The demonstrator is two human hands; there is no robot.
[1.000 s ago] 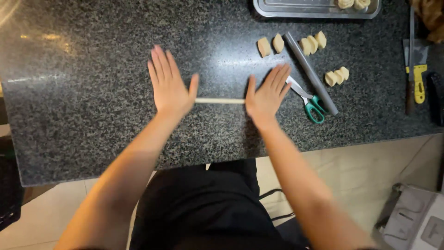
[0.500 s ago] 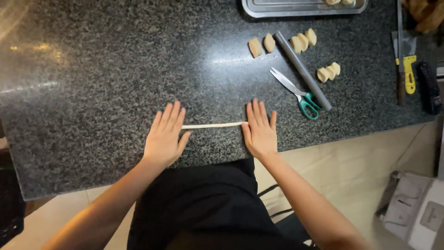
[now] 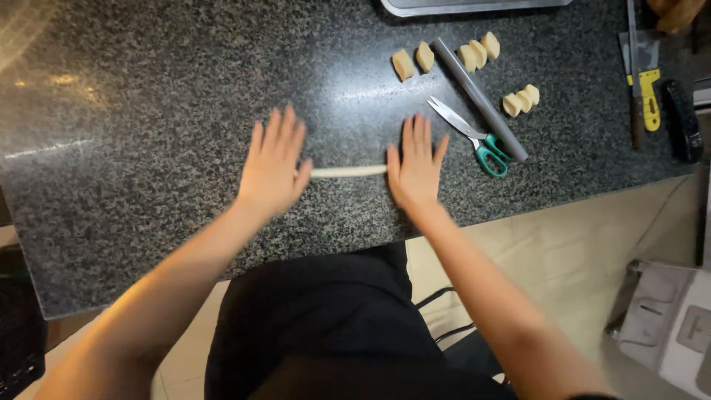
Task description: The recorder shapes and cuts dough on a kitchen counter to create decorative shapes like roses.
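A long, thin, pale rope of dough (image 3: 348, 172) lies on the speckled dark stone worktop (image 3: 148, 148). The left hand (image 3: 272, 164) and right hand (image 3: 416, 164) press flat on its two ends, fingers spread, gripping nothing. The rope looks thin already. Cut dough pieces (image 3: 413, 61) sit further back, near green-handled scissors (image 3: 474, 137) and a grey rod (image 3: 480, 99).

Left hand (image 3: 272, 169) and right hand (image 3: 415, 169) press flat on a thin dough rope (image 3: 348, 172) across the granite counter (image 3: 148, 111).
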